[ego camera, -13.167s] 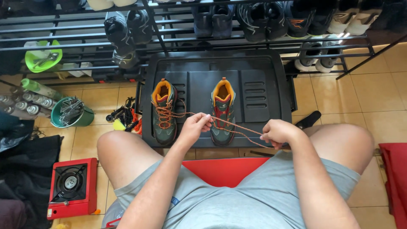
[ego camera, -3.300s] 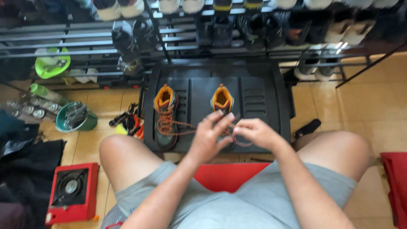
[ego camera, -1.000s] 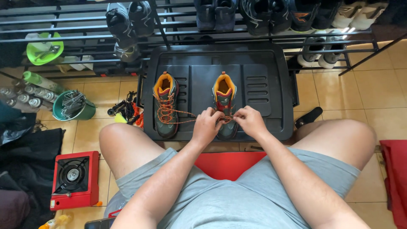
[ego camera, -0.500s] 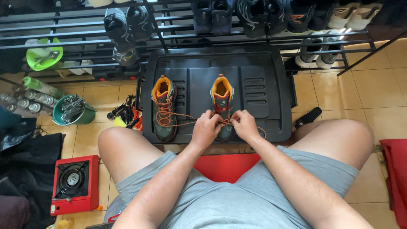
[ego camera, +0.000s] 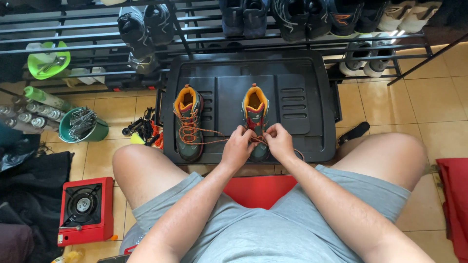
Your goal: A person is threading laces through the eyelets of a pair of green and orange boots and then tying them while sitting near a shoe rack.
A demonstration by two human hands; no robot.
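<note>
Two dark green hiking boots with orange lining stand on a black plastic tray. The left boot has loose orange laces trailing to the right. My left hand and my right hand meet over the right boot, both pinching its orange laces close to the boot's front. A lace loop hangs past my right wrist. My bare knees flank the tray.
A metal shoe rack with several shoes stands behind the tray. On the left floor are a red camping stove, a green bucket, bottles and dark cloth. A red seat lies under me; red fabric is at right.
My hands have come together from wide apart, drawing the right boot's laces in. Over the last second they stay tight over the boot, with small finger movements.
</note>
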